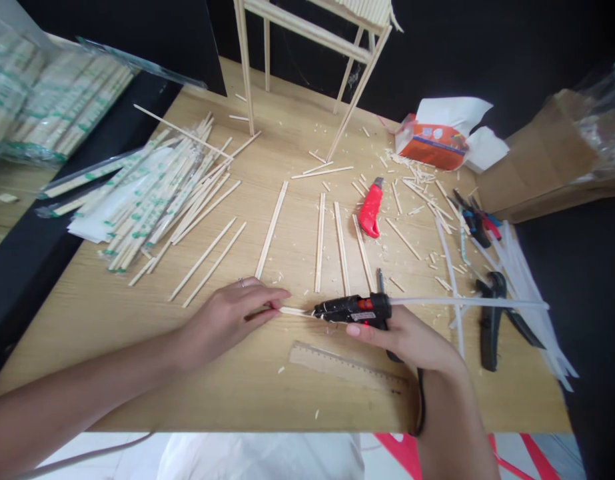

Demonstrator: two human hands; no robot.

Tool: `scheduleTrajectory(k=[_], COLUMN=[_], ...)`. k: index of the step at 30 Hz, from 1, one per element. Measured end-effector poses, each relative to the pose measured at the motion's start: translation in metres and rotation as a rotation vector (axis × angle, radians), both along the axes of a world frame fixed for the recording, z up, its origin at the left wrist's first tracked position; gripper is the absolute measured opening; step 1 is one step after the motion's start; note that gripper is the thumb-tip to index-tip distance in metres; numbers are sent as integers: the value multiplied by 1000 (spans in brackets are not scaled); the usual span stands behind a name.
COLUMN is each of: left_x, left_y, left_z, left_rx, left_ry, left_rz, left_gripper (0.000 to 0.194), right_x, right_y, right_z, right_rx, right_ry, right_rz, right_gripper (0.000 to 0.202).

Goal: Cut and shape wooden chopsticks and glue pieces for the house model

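Observation:
My left hand (237, 308) pinches the left end of a pair of thin wooden sticks (294, 311) just above the table. In my right hand (412, 333) is a black hot glue gun (350, 309), its nozzle at the right part of those sticks. A long translucent glue stick (462, 303) juts from the back of the gun. Whether glue is coming out I cannot tell. Several paired sticks (320, 243) lie beyond my hands, with a red utility knife (371, 210) beside them. A clear ruler (347, 367) lies nearer me, below the gun.
At the back stands a wooden stick frame (244, 67). Packaged chopsticks (147, 193) are piled at left. A tissue box (432, 140), a cardboard box (542, 153), pliers (472, 220), black-handled cutters (493, 320) and loose glue sticks (532, 300) occupy the right. Wood scraps are scattered about.

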State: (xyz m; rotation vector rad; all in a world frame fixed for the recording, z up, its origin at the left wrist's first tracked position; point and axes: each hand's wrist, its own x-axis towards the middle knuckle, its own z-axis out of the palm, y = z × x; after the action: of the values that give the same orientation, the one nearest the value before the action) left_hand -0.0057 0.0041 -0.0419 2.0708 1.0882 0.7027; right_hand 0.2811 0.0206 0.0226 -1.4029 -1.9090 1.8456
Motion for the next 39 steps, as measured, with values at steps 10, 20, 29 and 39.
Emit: scheduleTrajectory(k=[10,20,29,39], left_x=[1,-2,-2,0], left_y=[0,1,1,2], left_z=[2,-1,1,1], left_rx=[-28,-2,-23,0], left_ry=[-14,16,8,-8], left_rz=[1,-6,12,31], left_gripper=[26,28,26,26], right_x=[-7,-5,0,-7], right_y=[0,-1,-2,-3], right_z=[-4,-2,-3,-7], right_rx=[12,-3,18,1], right_ry=[41,9,-72,-41], right_rz=[2,-17,-21,-20], right_gripper=[40,34,28,27])
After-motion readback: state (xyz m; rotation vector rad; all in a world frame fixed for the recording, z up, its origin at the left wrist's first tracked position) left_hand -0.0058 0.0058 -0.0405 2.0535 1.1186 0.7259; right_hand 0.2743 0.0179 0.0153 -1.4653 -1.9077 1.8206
